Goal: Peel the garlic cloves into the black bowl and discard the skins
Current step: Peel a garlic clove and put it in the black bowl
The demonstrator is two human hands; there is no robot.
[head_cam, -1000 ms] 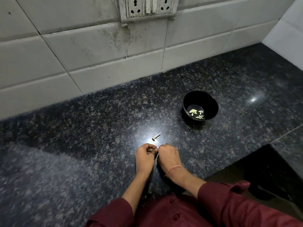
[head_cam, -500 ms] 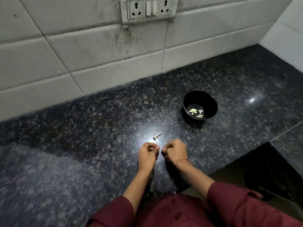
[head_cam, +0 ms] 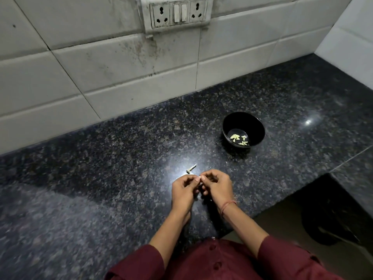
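A small pale garlic clove (head_cam: 198,179) is pinched between the fingertips of the left hand (head_cam: 184,190) and the right hand (head_cam: 217,186), held together near the worktop's (head_cam: 101,168) front edge. A garlic stem scrap (head_cam: 191,169) lies just beyond. Peeled cloves (head_cam: 239,139) are seen in the black bowl (head_cam: 243,129), farther back and right.

polished speckled granite counter (head_cam: 101,178), glossy bowl (head_cam: 256,126)
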